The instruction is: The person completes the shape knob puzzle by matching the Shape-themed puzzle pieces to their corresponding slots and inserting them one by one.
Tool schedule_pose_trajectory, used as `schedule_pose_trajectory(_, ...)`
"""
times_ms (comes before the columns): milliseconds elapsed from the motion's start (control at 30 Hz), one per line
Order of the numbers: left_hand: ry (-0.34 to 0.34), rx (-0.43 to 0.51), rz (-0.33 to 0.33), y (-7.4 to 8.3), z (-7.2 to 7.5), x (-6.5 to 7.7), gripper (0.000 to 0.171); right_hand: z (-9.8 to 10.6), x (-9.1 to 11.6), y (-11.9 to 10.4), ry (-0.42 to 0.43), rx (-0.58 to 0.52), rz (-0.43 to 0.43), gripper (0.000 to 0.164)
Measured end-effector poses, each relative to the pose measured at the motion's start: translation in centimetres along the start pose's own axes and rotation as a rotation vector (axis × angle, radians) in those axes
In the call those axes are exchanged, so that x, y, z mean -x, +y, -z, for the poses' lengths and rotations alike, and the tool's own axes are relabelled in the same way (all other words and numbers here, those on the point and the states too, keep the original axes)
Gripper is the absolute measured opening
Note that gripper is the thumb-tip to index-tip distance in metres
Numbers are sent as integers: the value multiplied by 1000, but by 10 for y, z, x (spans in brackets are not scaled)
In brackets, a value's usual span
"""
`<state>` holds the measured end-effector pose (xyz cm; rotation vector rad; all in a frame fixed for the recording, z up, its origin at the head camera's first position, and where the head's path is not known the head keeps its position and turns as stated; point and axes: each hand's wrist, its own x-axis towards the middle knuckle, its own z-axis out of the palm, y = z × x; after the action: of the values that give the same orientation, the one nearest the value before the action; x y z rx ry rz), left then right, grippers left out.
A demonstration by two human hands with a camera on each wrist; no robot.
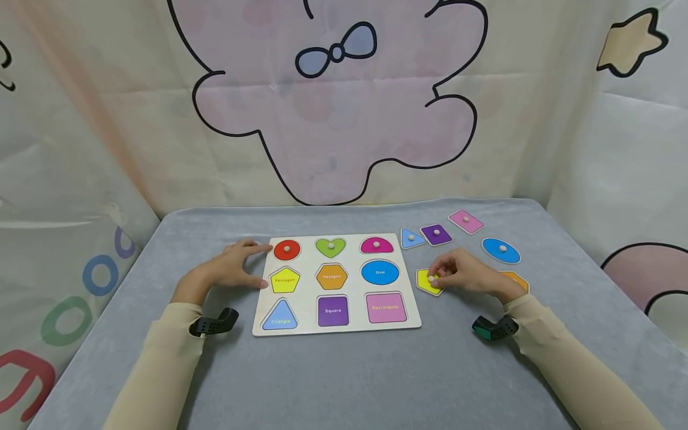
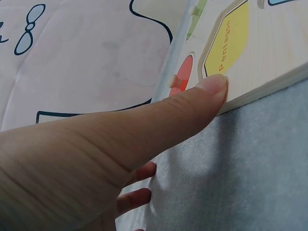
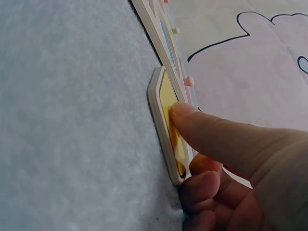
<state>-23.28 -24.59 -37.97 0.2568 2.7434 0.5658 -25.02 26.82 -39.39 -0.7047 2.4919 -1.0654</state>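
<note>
A white wooden shape puzzle board (image 1: 307,301) lies on the cloth. Its top row holds a red circle piece (image 1: 287,250), a green heart piece (image 1: 330,247) and a magenta half-circle piece (image 1: 377,245), all knobbed. Below them show labelled shapes, such as the yellow pentagon slot (image 2: 226,41). My left hand (image 1: 232,266) touches the board's left edge, its thumb (image 2: 211,89) at the corner beside that slot and its index finger higher up. To the right of the board, my right hand (image 1: 464,272) pinches the yellow pentagon piece (image 3: 169,103) by its knob, low over the cloth.
Right of the board lie a blue triangle (image 1: 412,239), a purple square (image 1: 436,235), a pink rectangle (image 1: 466,221) and a blue oval (image 1: 501,251). An orange piece (image 1: 518,280) is partly covered by the right wrist. Grey cloth (image 1: 344,382) covers the table; printed curtains hang behind.
</note>
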Motion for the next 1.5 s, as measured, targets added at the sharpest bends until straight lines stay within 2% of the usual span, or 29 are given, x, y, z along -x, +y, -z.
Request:
schedule_pose_trajectory(433, -6, -5, 2, 0, 1, 0, 95, 1, -1, 1, 3, -2, -2, 13)
schedule_pose_trajectory(967, -10, -3, 4, 1, 3, 2, 95, 5, 0, -8, -3, 0, -18, 17)
schedule_pose_trajectory(1233, -10, -2, 9, 0, 0, 1, 95, 5, -6, -16, 23, 11, -22, 22)
schedule_pose_trajectory(1500, -13, 3, 12, 2, 1, 1, 94, 3, -20, -28, 58, -5, 7, 20)
